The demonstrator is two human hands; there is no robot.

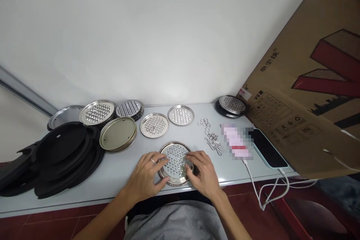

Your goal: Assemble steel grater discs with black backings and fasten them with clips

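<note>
A round metal grater disc (176, 161) lies flat near the table's front edge, right before me. At its left side my left hand (147, 174), with a ring on one finger, rests its fingertips on the perforated face and its thumb at the near rim. On the opposite side, my right hand (203, 172) has bent fingers on the disc's right edge and the thumb on its face. Between them the hands hold the disc. Just behind it lie two more grater discs, one at left (154, 125) and another at right (181, 115).
Black plastic discs (63, 144) are piled at left beside gold-toned plates (117, 134) and stacks of grater discs (98, 112). Small metal rings and clips (213, 143) lie at right, near a phone (268, 149) with white cables. A cardboard box (303, 93) leans at far right.
</note>
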